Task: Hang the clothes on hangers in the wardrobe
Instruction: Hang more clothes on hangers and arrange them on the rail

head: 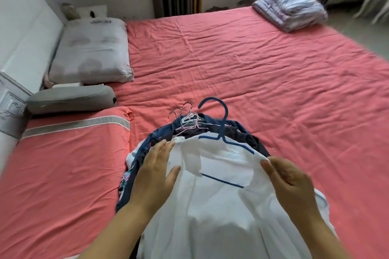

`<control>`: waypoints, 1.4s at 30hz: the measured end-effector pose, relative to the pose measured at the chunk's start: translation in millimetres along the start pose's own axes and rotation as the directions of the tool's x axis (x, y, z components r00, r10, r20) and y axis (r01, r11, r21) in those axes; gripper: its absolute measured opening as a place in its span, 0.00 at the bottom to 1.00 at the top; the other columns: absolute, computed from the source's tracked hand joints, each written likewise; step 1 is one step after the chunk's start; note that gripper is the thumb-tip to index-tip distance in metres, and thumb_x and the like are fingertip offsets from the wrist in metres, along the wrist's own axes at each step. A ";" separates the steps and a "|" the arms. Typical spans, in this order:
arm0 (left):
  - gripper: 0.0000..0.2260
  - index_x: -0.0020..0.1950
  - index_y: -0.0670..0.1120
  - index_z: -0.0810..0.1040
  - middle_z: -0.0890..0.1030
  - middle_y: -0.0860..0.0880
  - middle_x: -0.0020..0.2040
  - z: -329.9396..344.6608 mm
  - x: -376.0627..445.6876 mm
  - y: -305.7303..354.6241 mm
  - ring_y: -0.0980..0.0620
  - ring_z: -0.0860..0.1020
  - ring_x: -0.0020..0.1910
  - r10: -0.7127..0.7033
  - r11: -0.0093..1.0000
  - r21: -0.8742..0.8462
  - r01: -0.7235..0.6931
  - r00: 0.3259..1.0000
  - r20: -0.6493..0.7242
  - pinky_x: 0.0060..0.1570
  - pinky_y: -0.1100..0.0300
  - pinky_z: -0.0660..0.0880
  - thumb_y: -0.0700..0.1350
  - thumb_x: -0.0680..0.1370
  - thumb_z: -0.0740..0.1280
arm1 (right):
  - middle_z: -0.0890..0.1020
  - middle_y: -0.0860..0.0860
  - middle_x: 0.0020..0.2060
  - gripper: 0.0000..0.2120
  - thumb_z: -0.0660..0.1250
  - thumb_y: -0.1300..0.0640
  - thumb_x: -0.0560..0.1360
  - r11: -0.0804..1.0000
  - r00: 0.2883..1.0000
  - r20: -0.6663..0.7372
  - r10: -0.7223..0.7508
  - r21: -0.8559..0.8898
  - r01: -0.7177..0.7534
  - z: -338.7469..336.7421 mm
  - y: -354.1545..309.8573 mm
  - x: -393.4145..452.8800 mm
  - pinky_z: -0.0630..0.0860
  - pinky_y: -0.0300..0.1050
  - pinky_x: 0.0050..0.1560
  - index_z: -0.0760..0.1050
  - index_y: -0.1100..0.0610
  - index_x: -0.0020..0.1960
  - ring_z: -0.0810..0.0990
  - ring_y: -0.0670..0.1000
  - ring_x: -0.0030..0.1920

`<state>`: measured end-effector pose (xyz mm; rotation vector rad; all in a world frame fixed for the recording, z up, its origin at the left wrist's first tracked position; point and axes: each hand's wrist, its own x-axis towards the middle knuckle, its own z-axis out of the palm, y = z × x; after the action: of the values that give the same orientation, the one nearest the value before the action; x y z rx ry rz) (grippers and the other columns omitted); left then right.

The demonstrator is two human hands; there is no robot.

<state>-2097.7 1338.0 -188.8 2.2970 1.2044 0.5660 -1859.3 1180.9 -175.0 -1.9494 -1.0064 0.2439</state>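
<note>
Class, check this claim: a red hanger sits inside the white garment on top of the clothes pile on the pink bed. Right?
Not quite: the hanger is blue, not red, as the head view shows. It does sit inside the white garment atop the clothes pile on the pink bed.

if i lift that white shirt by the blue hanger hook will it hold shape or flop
The white shirt looks thin and creased, so it will likely drape limply below the blue hanger. The hanger's bar shows through the cloth, which suggests light fabric. The right hand pinches one shoulder while the left hand lies flat on it, so the shirt may slip off if lifted unsettled.
</note>
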 end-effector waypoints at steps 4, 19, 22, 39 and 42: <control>0.29 0.73 0.53 0.60 0.69 0.47 0.71 -41.8 -12.1 29.4 0.49 0.64 0.71 0.273 0.961 -0.041 -0.275 0.961 -0.045 0.68 0.40 0.61 0.60 0.73 0.58 | 0.82 0.45 0.36 0.06 0.69 0.45 0.73 0.996 0.989 -0.135 0.051 0.083 -0.040 -63.2 -65.4 -69.5 0.73 0.40 0.41 0.80 0.46 0.43 0.78 0.44 0.38; 0.11 0.49 0.44 0.81 0.74 0.56 0.36 -139.6 -110.9 238.5 0.56 0.71 0.35 0.854 0.268 -0.456 -0.849 0.428 -0.296 0.39 0.48 0.71 0.48 0.78 0.61 | 0.77 0.49 0.30 0.08 0.70 0.53 0.73 0.971 0.696 -0.677 0.238 0.183 -0.154 -241.1 -250.0 -326.4 0.69 0.37 0.33 0.82 0.56 0.38 0.72 0.45 0.31; 0.11 0.48 0.43 0.81 0.74 0.59 0.36 -142.8 -139.0 276.5 0.60 0.72 0.36 0.884 0.148 -0.519 -0.842 0.348 -0.313 0.39 0.50 0.70 0.48 0.78 0.61 | 0.82 0.45 0.32 0.07 0.69 0.54 0.74 0.965 0.702 -0.679 0.215 0.040 -0.258 -273.7 -270.5 -369.8 0.72 0.35 0.36 0.83 0.49 0.38 0.78 0.42 0.32; 0.10 0.49 0.49 0.82 0.78 0.59 0.45 -174.8 -417.3 421.2 0.66 0.75 0.44 0.938 -0.096 -0.840 -0.533 0.234 -0.256 0.42 0.77 0.66 0.51 0.74 0.64 | 0.65 0.49 0.25 0.15 0.69 0.49 0.71 0.870 0.341 -0.939 0.042 -0.134 -0.475 -319.7 -390.6 -663.8 0.62 0.40 0.28 0.79 0.62 0.38 0.63 0.46 0.28; 0.12 0.52 0.52 0.80 0.79 0.62 0.47 -185.2 -468.9 429.2 0.69 0.75 0.48 0.951 -0.195 -0.883 -0.427 0.137 -0.277 0.46 0.78 0.67 0.54 0.73 0.65 | 0.64 0.50 0.25 0.23 0.69 0.41 0.71 0.834 0.256 -0.966 0.030 -0.117 -0.539 -313.3 -410.9 -714.0 0.61 0.40 0.27 0.78 0.62 0.37 0.63 0.48 0.27</control>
<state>-2173.7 772.8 147.6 1.6251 -0.9879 0.6009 -2386.4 569.8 179.3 -2.1172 0.1960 -0.9868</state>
